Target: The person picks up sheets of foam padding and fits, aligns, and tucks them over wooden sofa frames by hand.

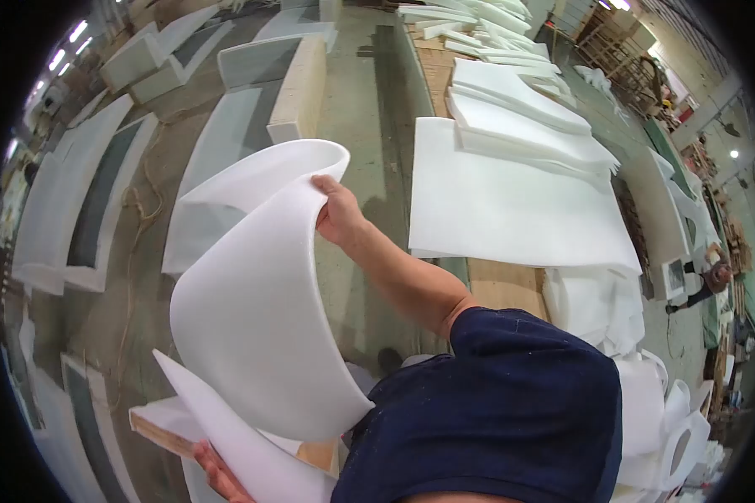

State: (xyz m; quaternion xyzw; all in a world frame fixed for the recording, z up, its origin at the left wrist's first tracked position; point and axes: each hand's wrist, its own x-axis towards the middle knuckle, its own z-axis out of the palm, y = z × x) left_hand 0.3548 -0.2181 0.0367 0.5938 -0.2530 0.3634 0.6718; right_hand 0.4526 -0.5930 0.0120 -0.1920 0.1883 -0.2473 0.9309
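A large white foam sheet [243, 310] bends in a wide curve in front of my body. My right hand [337, 210] is closed on its upper edge, arm stretched out, with a loop of the sheet curling beyond the fingers. At the bottom of the view my left hand [216, 474] grips a white foam flap [235, 432] with a pointed corner. Whether this flap belongs to the same sheet I cannot tell. Part of the left hand is hidden behind the foam. Below the flap shows a white-covered piece with a bare wooden edge [161, 432].
Stacked white foam sheets [512, 197] lie on a long wooden-topped table [503, 285]. Foam-covered seat frames [298, 88] stand in rows on the floor, with a cord [147, 201] between them. Another person [711, 277] is at the far right, near an upright foam-covered frame [653, 201].
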